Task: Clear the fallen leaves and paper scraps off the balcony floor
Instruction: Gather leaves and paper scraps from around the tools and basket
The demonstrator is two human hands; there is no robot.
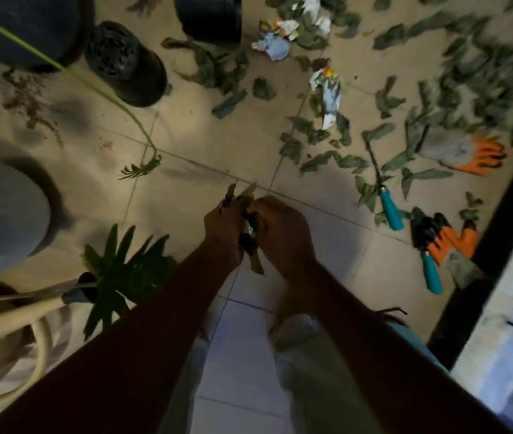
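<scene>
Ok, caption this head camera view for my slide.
Left hand and right hand grip gathered leaves above a floor littered with paper scraps.

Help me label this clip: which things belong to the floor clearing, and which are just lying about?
Job: fallen leaves, paper scraps, gathered leaves gripped by left hand and right hand.
Lying about: black pots, garden tools, gloves.

The scene is dim and yellowish. A brighter patch falls on the floor tiles [205, 142] in the middle, and cool pale light shows at the lower right edge. The forearms [161, 324] at the bottom are nearly black. The leaves [480, 73] in the upper right are smeared by motion blur; lines bend near the edges.
</scene>
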